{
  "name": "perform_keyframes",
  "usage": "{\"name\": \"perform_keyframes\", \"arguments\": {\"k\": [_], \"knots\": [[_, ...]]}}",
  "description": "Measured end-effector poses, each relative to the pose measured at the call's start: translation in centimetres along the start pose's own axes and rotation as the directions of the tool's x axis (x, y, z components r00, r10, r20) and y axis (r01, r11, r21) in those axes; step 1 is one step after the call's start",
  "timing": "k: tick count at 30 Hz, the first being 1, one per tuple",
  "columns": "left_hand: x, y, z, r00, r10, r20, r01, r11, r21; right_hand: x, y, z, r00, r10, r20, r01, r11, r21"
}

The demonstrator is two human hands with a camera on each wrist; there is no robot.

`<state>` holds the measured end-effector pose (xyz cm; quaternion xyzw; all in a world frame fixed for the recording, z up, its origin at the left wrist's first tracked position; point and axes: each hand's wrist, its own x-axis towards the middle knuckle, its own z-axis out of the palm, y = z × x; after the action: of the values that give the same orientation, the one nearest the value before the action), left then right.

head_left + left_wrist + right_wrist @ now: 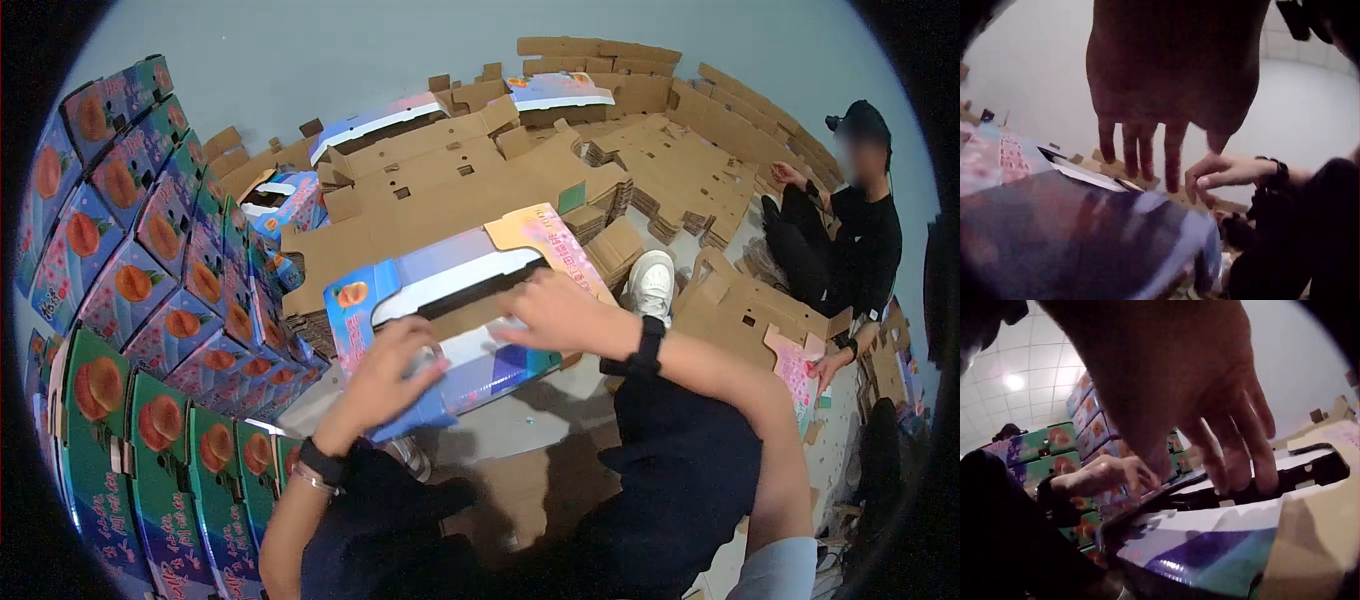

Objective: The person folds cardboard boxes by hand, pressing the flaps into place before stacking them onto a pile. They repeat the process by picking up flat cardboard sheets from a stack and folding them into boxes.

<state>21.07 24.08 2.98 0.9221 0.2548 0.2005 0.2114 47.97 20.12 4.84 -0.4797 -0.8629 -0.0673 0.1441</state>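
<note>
A printed cardboard fruit box (pixel 505 383), blue and pink with peach pictures, lies tilted in front of my knees in the head view. A long opening with white rims runs across its top, showing brown cardboard inside. My left hand (pixel 390 368) is over the near left part of the opening, its fingers spread and loosely bent near the white rim (pixel 470 347). Over the right part of the opening is my right hand (pixel 562 312). In the right wrist view, its fingers (pixel 1264 459) point down at the dark slot, with no object between them.
Finished printed boxes (pixel 135 285) are stacked at the left, with green ones (pixel 160 425) nearer. Flat brown cardboard sheets (pixel 430 205) lie in piles ahead. Another person (pixel 865 220) sits at the right, one hand on a pink printed piece (pixel 790 375). My white shoe (pixel 652 285) stands beside the box.
</note>
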Motion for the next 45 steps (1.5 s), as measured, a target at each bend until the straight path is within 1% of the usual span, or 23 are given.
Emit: {"name": "perform_keyframes", "arguments": {"k": [1, 3, 5, 7, 9, 10, 14, 23, 25, 27, 29, 30, 31, 33, 34, 35, 36, 37, 39, 41, 42, 43, 45], "knots": [[0.5, -0.7, -0.1, 0.987, -0.051, -0.153, 0.056, 0.998, 0.029, 1.0, 0.8, 0.3, 0.992, 0.053, 0.117, -0.049, 0.998, -0.029], [1.6, -3.3, -0.3, 0.972, -0.057, -0.227, 0.099, 0.979, 0.179, 2.1, 3.8, 3.3, 0.987, -0.044, -0.156, 0.017, 0.986, -0.166], [2.5, -5.4, 0.0, 0.916, 0.0, -0.401, 0.179, 0.894, 0.41, 3.4, 5.6, 4.9, 0.977, -0.021, -0.213, -0.018, 0.984, -0.179], [2.9, -7.1, 0.7, 0.931, -0.04, -0.364, 0.198, 0.89, 0.411, 4.5, 6.5, 5.8, 0.964, -0.002, -0.265, -0.052, 0.979, -0.196], [3.5, -7.1, 1.2, 0.933, -0.105, -0.344, 0.247, 0.884, 0.398, 5.5, 6.2, 5.3, 0.975, 0.16, -0.152, -0.19, 0.959, -0.212], [3.6, -7.1, 1.4, 0.924, 0.017, -0.381, 0.175, 0.868, 0.465, 5.7, 6.3, 4.9, 0.957, 0.284, 0.052, -0.27, 0.944, -0.192], [4.0, -7.1, 1.8, 0.954, 0.009, -0.3, 0.154, 0.843, 0.516, 5.7, 7.8, 7.3, 0.949, 0.306, 0.076, -0.279, 0.926, -0.254], [4.7, -4.2, -0.2, 0.932, -0.157, -0.327, 0.342, 0.68, 0.648, 4.5, 6.9, 3.7, 0.979, 0.203, -0.016, -0.191, 0.891, -0.412], [3.5, -3.9, -2.5, 0.85, -0.302, -0.432, 0.491, 0.753, 0.438, 3.9, 7.4, 2.2, 0.992, 0.107, -0.067, -0.124, 0.932, -0.341], [2.1, -5.5, -3.8, 0.811, -0.149, -0.566, 0.423, 0.818, 0.391, 3.7, 6.5, 0.2, 0.985, 0.172, 0.011, -0.158, 0.927, -0.34], [0.7, -8.6, -5.9, 0.803, -0.131, -0.582, 0.308, 0.927, 0.215, 3.0, 6.9, -0.4, 0.972, -0.096, -0.216, -0.044, 0.825, -0.563], [-0.2, -9.8, -6.5, 0.766, -0.049, -0.641, 0.295, 0.913, 0.283, 2.6, 7.4, -0.2, 0.967, -0.105, -0.231, -0.067, 0.775, -0.629], [-1.0, -9.7, -6.9, 0.712, -0.275, -0.645, 0.463, 0.876, 0.137, 2.1, 7.3, 0.0, 0.967, -0.098, -0.234, -0.072, 0.78, -0.622], [-2.5, -8.0, -7.2, 0.728, -0.104, -0.677, 0.447, 0.821, 0.356, 1.3, 5.4, -0.2, 0.978, -0.113, -0.175, -0.024, 0.774, -0.632], [-3.1, -6.9, -7.3, 0.726, -0.099, -0.681, 0.451, 0.816, 0.362, 0.8, 3.8, -0.6, 0.984, -0.13, -0.119, 0.068, 0.901, -0.428], [-3.5, -4.8, -7.2, 0.768, -0.008, -0.64, 0.422, 0.759, 0.496, 0.8, 3.1, 1.1, 0.97, -0.196, -0.141, 0.185, 0.979, -0.087], [-4.1, -2.8, -6.7, 0.809, 0.073, -0.584, 0.384, 0.687, 0.618, -0.4, 0.0, 0.2, 0.989, -0.07, 0.131, 0.06, 0.995, 0.073], [-4.9, -1.1, -6.0, 0.851, 0.059, -0.521, 0.331, 0.71, 0.621, -1.7, -0.6, 1.7, 0.985, -0.161, -0.058, 0.169, 0.968, 0.187], [-7.1, 2.5, -5.2, 0.973, -0.141, -0.18, 0.2, 0.909, 0.366, -3.2, -0.6, 2.0, 0.971, -0.206, -0.118, 0.22, 0.968, 0.118], [-8.5, 4.8, -3.9, 0.911, -0.387, 0.145, 0.367, 0.918, 0.148, -4.3, -1.0, 0.9, 0.976, -0.21, -0.05, 0.216, 0.949, 0.228], [-9.8, 3.9, -2.9, 0.946, -0.287, 0.151, 0.27, 0.954, 0.128, -5.2, -1.4, 0.5, 0.959, -0.248, 0.135, 0.193, 0.925, 0.328], [-10.2, 3.2, -2.7, 0.946, -0.289, 0.148, 0.272, 0.954, 0.129, -5.7, -1.7, 0.2, 0.959, -0.251, 0.135, 0.196, 0.924, 0.327], [-10.8, 1.7, -2.9, 0.816, -0.521, 0.251, 0.364, 0.801, 0.476, -6.2, -2.1, -0.5, 0.807, -0.157, 0.57, -0.007, 0.962, 0.275]]}}
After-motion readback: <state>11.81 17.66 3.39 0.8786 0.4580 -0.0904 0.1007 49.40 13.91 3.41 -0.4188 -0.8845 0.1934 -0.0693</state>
